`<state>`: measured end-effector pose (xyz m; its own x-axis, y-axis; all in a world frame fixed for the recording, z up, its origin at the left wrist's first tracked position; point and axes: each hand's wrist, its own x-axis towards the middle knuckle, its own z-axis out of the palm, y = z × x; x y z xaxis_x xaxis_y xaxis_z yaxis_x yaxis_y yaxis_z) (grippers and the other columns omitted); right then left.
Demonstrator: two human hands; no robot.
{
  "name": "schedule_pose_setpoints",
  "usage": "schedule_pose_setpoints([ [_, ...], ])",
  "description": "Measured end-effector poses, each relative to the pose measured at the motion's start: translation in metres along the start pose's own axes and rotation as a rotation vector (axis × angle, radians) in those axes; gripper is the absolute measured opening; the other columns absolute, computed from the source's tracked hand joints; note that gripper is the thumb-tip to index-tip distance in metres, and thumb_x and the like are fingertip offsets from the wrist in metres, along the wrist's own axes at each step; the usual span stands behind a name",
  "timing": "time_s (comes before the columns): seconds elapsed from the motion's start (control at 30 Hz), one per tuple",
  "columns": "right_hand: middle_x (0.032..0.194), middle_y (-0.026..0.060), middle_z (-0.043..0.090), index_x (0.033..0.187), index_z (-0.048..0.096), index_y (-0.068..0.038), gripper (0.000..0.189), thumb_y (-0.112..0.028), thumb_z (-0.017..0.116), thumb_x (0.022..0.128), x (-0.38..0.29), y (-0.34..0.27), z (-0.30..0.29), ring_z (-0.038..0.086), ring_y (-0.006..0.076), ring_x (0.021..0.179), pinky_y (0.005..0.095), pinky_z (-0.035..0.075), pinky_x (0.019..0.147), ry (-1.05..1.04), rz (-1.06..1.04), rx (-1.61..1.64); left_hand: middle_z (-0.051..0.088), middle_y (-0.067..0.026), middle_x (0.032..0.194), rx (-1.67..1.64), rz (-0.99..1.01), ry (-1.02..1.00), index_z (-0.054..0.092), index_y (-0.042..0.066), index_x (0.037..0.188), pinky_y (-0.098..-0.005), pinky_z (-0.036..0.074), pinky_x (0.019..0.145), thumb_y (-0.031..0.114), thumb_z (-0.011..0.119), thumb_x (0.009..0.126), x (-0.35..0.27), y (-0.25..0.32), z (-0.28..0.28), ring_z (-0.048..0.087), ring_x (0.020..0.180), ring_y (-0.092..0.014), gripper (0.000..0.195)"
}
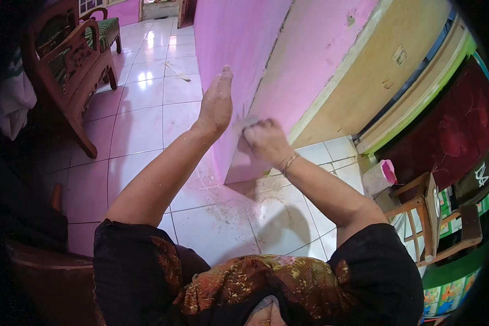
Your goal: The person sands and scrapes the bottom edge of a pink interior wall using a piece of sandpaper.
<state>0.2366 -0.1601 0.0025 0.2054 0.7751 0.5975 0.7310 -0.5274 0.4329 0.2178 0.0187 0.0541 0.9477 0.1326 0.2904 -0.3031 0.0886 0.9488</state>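
Observation:
My left hand [219, 104] lies flat against the pink wall [240, 36] with its fingers pointing up, holding nothing. To the right, my right hand [267, 139] is closed around a pale greyish flat thing [246, 123], too blurred to name. It is at the wall's corner edge, low above the floor. The narrow end face [305, 69] of the wall has worn pink paint, with a tan patch near the corner. Below the corner, dust and small flakes [228, 218] are scattered over the white floor tiles [205, 240].
A carved wooden bench [75, 85] with a striped green seat stands at left. Behind the right arm are a white container [377, 179] with a pink inside and a small wooden chair [421, 212]. A pale strip [178, 72] lies on the floor ahead.

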Motion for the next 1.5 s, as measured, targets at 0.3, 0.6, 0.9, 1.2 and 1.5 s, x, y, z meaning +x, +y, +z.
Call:
schedule_pose_setpoints([
  [0.3,0.058,0.0072,0.053,0.064,0.052,-0.013,0.019,-0.018,0.061,0.081,0.143,0.072,-0.088,0.053,0.0266,0.052,0.0388,0.04,0.047,0.713,0.26,-0.26,0.029,-0.0275,0.142,-0.018,0.049,0.046,0.033,-0.009,0.135,-0.0437,0.019,0.113,0.06,0.028,0.095,-0.003,0.009,-0.003,0.022,0.138,-0.039,0.079],
  [0.6,0.071,0.0046,0.057,0.075,0.055,-0.015,0.005,-0.015,0.058,0.071,0.027,-0.007,-0.013,0.058,0.0205,0.067,0.0382,0.043,0.064,0.068,0.093,-0.045,0.032,-0.0268,0.14,0.031,0.034,0.074,0.035,-0.009,0.134,-0.0439,0.022,0.111,0.059,0.03,0.095,-0.011,0.005,-0.016,0.026,0.136,-0.04,0.078],
  [0.9,0.065,0.0098,0.058,0.067,0.058,-0.011,0.018,-0.019,0.059,0.084,0.118,0.046,-0.061,0.056,0.0301,0.056,0.0396,0.044,0.051,0.735,0.279,-0.144,0.032,-0.0266,0.141,0.027,0.072,0.076,0.035,-0.009,0.133,-0.0443,0.022,0.111,0.057,0.03,0.096,-0.008,0.016,-0.019,0.027,0.135,-0.041,0.076],
  [1.2,0.083,0.0154,0.066,0.09,0.059,-0.003,0.02,-0.022,0.057,0.084,-0.124,-0.089,0.051,0.064,0.0315,0.08,0.0417,0.05,0.074,-0.605,0.523,0.45,0.057,-0.0219,0.111,0.212,-0.029,0.158,0.053,-0.006,0.115,-0.0347,0.038,0.095,0.05,0.042,0.095,-0.025,0.007,-0.019,0.051,0.111,-0.028,0.06],
  [1.5,0.064,0.0085,0.061,0.075,0.06,0.002,0.024,-0.019,0.065,0.084,-0.116,-0.075,-0.012,0.06,0.0155,0.056,0.0301,0.048,0.051,-0.813,1.114,1.147,0.052,-0.0239,0.119,0.855,0.537,0.159,0.05,-0.005,0.119,-0.0409,0.042,0.095,0.044,0.072,0.077,-0.024,-0.025,0.007,0.05,0.114,-0.034,0.068],
])
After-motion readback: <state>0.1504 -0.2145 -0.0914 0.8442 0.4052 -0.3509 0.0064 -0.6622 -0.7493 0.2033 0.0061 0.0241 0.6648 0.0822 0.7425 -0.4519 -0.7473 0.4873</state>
